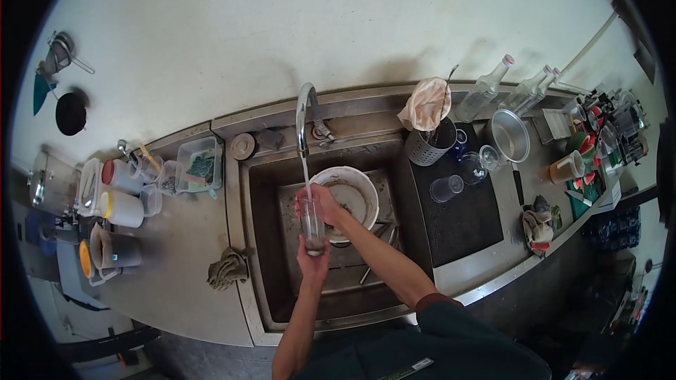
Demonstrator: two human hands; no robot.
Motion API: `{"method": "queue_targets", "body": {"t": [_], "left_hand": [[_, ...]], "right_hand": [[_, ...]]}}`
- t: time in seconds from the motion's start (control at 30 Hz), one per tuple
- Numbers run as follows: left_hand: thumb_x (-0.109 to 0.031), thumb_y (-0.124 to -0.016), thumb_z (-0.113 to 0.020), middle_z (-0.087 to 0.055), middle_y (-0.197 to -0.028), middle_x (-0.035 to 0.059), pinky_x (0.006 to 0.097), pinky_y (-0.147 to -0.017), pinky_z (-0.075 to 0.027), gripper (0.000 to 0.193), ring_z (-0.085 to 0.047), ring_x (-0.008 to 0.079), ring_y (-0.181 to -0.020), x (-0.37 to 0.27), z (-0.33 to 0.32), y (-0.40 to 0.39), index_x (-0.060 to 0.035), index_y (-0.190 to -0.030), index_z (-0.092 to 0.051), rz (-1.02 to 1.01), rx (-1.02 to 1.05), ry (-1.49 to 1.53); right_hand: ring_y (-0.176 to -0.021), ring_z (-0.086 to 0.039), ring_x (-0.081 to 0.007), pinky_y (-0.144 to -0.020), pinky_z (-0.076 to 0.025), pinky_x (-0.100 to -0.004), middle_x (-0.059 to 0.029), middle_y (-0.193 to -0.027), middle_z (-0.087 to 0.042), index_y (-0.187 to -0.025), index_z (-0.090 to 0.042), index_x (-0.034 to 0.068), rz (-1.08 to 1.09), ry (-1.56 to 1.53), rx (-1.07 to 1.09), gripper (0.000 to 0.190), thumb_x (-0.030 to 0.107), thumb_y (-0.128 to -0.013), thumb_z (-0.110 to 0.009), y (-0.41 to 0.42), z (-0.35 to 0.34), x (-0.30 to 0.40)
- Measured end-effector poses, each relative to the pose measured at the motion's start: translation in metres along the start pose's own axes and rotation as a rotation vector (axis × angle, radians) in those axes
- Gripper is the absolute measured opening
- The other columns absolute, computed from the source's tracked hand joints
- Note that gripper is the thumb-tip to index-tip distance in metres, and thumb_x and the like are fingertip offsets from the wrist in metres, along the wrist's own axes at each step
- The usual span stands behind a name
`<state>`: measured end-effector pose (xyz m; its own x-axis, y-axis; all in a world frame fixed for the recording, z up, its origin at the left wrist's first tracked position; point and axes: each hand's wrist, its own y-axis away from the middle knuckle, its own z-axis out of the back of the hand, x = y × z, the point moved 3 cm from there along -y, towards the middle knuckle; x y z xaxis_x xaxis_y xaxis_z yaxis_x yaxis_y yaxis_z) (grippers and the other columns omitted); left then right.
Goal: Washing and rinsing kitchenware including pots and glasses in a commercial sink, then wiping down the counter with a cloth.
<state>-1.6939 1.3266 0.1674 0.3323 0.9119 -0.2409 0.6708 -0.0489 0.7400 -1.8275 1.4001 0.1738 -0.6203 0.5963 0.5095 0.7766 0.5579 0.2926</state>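
Observation:
A tall clear glass (312, 226) is held tilted over the stainless steel sink (269, 295), its mouth under the gooseneck faucet (302, 126). Water runs from the spout in a thin stream down to the glass. My left hand (313, 265) grips the glass near its base, while my right hand (325, 203) wraps around it by the rim. Behind my right forearm, a round white tub (364, 179) with a stained inside stands in the sink. Metal utensils (388, 245) lie beside the tub, partly hidden by that arm.
Left counter: a crumpled cloth (228, 269), a plastic container (200, 163) and several jars. Right: a black mat (465, 227) with an upturned plastic cup (447, 189), a perforated steel holder (430, 145) and a cloth strainer (426, 103). Beyond are a saucepan (508, 136), glass bottles (486, 89) and a knife (579, 198).

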Motion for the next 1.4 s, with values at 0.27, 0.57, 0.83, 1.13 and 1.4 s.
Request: {"method": "queue_targets", "body": {"t": [0.27, 0.57, 0.83, 1.13, 1.4], "left_hand": [[-0.044, -0.091, -0.047, -0.058, -0.090, 0.0135, 0.0281, -0.052, -0.047, 0.044, -0.053, 0.0206, -0.065, -0.010, -0.003, -0.014, -0.0026, -0.106, -0.050, 0.494, 0.366, -0.029], [-0.042, -0.093, -0.044, -0.059, -0.087, 0.0129, 0.0253, -0.056, -0.049, 0.044, -0.057, 0.0183, -0.069, -0.022, -0.002, 0.003, -0.0023, -0.110, -0.050, 0.625, 0.721, 0.026], [-0.052, -0.092, -0.035, -0.062, -0.090, 0.0164, 0.0234, -0.047, -0.044, 0.059, -0.054, 0.0171, -0.058, -0.029, 0.021, 0.013, 0.0017, -0.111, -0.050, 0.629, 0.626, 0.125], [-0.057, -0.091, -0.038, -0.062, -0.085, 0.0160, 0.0262, -0.057, -0.054, 0.061, -0.063, 0.0196, -0.068, -0.030, -0.009, 0.054, 0.0002, -0.108, -0.048, 0.263, 0.185, -0.540], [-0.062, -0.087, -0.038, -0.062, -0.077, 0.0107, 0.0254, -0.060, -0.053, 0.070, -0.061, 0.0184, -0.063, -0.040, 0.006, 0.037, 0.0033, -0.105, -0.051, 0.379, 0.293, -0.334]], "right_hand": [[-0.078, -0.062, -0.0269, -0.076, -0.049, -0.0390, -0.0131, -0.082, -0.062, -0.089, -0.060, 0.000, -0.063, 0.012, 0.081, 0.041, 0.036, -0.086, -0.041, 0.001, -0.026, 0.029], [-0.079, -0.062, -0.0300, -0.079, -0.049, -0.0410, -0.0139, -0.083, -0.063, -0.087, -0.060, -0.001, -0.143, 0.013, 0.110, 0.038, 0.032, -0.084, -0.043, -0.006, -0.030, 0.023], [-0.082, -0.061, -0.0315, -0.080, -0.048, -0.0429, -0.0166, -0.088, -0.063, -0.094, -0.058, -0.002, -0.189, -0.128, 0.036, 0.042, 0.036, -0.080, -0.045, 0.000, -0.018, 0.005], [-0.077, -0.057, -0.0321, -0.077, -0.046, -0.0455, -0.0158, -0.086, -0.059, -0.097, -0.055, -0.002, -0.126, -0.506, -0.205, 0.055, 0.050, -0.083, -0.044, 0.010, 0.036, -0.045], [-0.078, -0.060, -0.0266, -0.079, -0.049, -0.0391, -0.0121, -0.087, -0.060, -0.095, -0.056, 0.003, -0.106, -0.384, -0.167, 0.047, 0.048, -0.082, -0.058, 0.014, -0.003, -0.039]]}}
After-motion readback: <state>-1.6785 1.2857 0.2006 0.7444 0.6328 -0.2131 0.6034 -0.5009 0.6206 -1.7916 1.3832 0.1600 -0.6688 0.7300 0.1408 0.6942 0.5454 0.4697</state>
